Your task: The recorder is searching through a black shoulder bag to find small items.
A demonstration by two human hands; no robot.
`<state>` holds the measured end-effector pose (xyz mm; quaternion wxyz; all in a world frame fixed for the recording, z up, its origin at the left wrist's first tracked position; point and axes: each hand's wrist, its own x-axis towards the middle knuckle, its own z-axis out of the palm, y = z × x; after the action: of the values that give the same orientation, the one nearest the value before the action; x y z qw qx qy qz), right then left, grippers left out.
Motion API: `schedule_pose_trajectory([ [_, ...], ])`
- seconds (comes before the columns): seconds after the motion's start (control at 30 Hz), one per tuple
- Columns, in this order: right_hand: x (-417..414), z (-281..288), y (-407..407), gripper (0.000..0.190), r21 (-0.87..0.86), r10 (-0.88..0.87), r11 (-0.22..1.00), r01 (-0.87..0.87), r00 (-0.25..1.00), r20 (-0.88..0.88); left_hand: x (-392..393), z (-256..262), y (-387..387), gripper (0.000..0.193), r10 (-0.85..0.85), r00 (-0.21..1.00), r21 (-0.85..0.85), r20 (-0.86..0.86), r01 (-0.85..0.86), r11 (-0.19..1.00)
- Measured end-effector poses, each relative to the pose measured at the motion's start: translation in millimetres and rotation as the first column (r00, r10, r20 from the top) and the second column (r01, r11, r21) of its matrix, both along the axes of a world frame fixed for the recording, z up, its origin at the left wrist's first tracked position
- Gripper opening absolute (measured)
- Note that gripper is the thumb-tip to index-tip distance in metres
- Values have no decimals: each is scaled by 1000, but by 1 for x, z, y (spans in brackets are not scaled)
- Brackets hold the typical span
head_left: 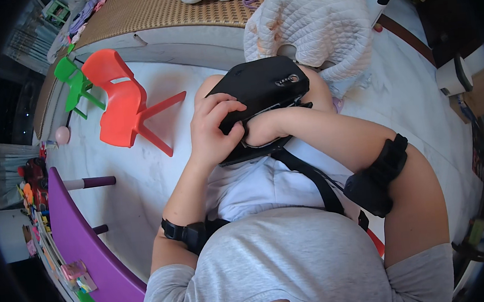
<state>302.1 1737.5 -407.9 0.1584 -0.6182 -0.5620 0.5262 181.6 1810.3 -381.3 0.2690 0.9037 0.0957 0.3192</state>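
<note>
A black handbag [258, 84] with a metal ornament on its flap lies across my lap. My left hand [217, 125] grips the bag's left side, its fingers spread over the flap edge and the thumb near the opening. Into the opening reaches my right hand [263, 130]; its fingers are hidden inside, so whether they hold anything does not show. A black strap [307, 176] runs down from beside the bag over my white shorts [253, 190].
To the left stand a red plastic chair [123, 102], a smaller green chair [71, 81] and a purple table [80, 242]. Ahead is a bed with a woven mat [165, 15], and a quilted white cover [308, 20] hangs off it. A pink ball [62, 135] lies far left.
</note>
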Motion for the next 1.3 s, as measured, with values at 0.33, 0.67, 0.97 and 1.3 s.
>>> schedule_pose_trajectory([
  [0.33,1,11,-9,24,-26,219,973,-228,891,398,-2,-8,-2,26,-34,992,42,121,29,999],
  [0.67,11,30,-58,13,480,15,738,-474,723,691,-12,-12,-8,29,-96,987,-39,130,102,994],
  [0.97,23,21,-63,12,655,-60,664,-359,848,526,-15,-14,-9,30,-78,990,-16,118,81,997],
  [1.3,31,34,-73,18,713,-249,701,27,946,209,-18,-15,-6,36,-88,992,-125,95,99,987],
])
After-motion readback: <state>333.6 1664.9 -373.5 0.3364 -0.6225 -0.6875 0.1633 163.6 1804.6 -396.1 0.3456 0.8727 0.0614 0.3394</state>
